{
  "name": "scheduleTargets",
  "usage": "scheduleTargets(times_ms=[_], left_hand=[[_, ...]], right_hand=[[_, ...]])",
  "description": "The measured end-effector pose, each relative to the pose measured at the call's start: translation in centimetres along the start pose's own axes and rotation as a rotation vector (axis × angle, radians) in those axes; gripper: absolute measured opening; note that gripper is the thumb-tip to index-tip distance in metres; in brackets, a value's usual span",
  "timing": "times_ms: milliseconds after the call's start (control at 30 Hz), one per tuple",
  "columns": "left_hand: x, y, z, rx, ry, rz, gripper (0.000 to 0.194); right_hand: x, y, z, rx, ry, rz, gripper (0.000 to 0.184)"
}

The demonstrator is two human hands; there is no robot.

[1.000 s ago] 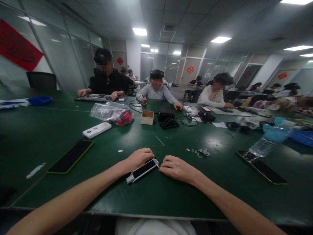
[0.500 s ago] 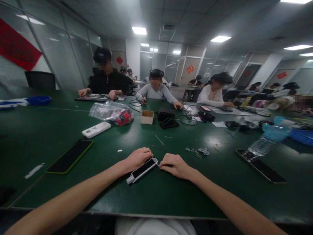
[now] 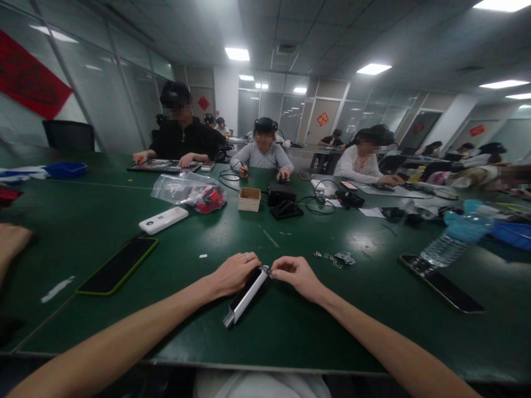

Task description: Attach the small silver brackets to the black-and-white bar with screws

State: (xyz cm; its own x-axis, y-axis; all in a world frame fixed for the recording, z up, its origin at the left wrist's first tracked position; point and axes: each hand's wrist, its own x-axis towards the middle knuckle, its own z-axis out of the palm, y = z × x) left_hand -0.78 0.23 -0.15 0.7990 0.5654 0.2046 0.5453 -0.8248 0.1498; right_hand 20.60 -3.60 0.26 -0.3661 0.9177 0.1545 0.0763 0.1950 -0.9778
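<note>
A phone with a silver frame (image 3: 245, 297) lies on the green table (image 3: 290, 326) in front of me, tilted up on its long edge. My left hand (image 3: 233, 272) is curled over its far end and grips it. My right hand (image 3: 295, 273) sits just right of the phone's top corner, fingers pinched together on something I cannot make out. Small metal parts (image 3: 336, 257) lie a little to the right of that hand.
A phone in a green case (image 3: 119, 265) lies at the left, another dark phone (image 3: 440, 282) and a water bottle (image 3: 456, 234) at the right. Farther back are a white power bank (image 3: 163, 220), a plastic bag (image 3: 188, 190), a small box (image 3: 249, 199) and cables. Several people sit across the table. Another person's hand (image 3: 11, 241) shows at the left edge.
The phone has been tipped from lying flat onto its edge and swung more towards me. My right hand has gone from flat to a pinch at its corner. A hand has appeared at the left edge.
</note>
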Motion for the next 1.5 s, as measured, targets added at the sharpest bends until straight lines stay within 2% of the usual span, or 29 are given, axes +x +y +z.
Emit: scheduleTargets(times_ms=[233, 467, 733, 967, 1067, 1233, 1400, 1500], left_hand=[[0.0, 0.5, 0.0, 0.102, 0.004, -0.053, 0.020], [-0.1, 1.1, 0.2, 0.249, 0.068, -0.090, 0.014], [-0.4, 2.5, -0.5, 0.418, 0.157, -0.054, 0.012], [-0.5, 2.5, -0.7, 0.367, 0.216, -0.044, 0.016], [-0.6, 2.5, -0.8, 0.243, 0.233, -0.094, 0.016], [-0.6, 3.0, -1.0, -0.218, 0.281, -0.228, 0.021], [-0.3, 3.4, -0.9, -0.795, 0.167, -0.448, 0.032], [-0.1, 3.4, -0.6, -1.008, 0.146, -0.488, 0.039]], right_hand=[[0.2, 0.2, 1.2, 0.352, 0.118, 0.152, 0.013], [0.0, -0.1, 2.5, 0.746, 0.214, 0.274, 0.016], [0.1, 0.4, 2.2, 1.014, 0.220, 0.357, 0.010], [-0.1, 0.0, 1.7, 1.059, 0.104, 0.381, 0.009], [-0.2, -0.4, 1.6, 1.025, 0.109, 0.363, 0.012], [-0.1, -0.1, 1.5, 1.053, 0.106, 0.370, 0.008], [-0.2, -0.1, 1.7, 1.047, 0.095, 0.342, 0.009], [-0.3, -0.5, 1.8, 1.016, 0.101, 0.328, 0.011]])
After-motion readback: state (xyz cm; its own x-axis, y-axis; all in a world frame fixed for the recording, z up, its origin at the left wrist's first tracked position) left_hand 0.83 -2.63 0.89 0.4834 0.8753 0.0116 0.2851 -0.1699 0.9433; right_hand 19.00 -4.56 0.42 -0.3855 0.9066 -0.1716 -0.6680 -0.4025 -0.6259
